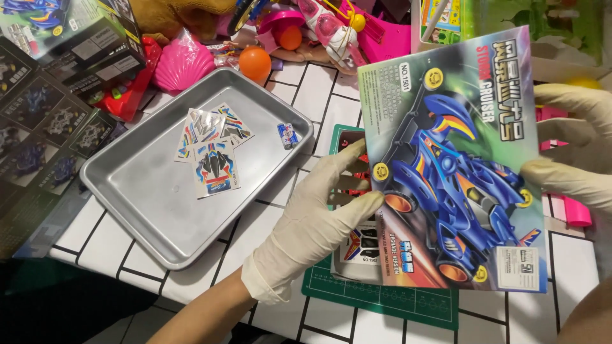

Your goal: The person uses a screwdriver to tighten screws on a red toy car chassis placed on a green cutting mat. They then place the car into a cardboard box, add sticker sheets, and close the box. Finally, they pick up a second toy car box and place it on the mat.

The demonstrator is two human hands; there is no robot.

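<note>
Above the table's [299, 95] near right edge, a blue toy-car box lid [456, 165] is clamped between gloved left hand [312, 223] and right hand [574, 156]; stickers [213, 150] lie in a metal tray [146, 204].

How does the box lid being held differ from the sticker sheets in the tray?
The box lid is large, held tilted between the left hand and right hand; the sticker sheets are small and lie flat, untouched, in the metal tray. The lid is one piece; the sheets are several, overlapping. Both show colourful racing-car artwork.

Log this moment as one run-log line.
left hand: grips box lid left edge | right hand: grips right edge | metal tray: sticker sheets, small battery
</note>
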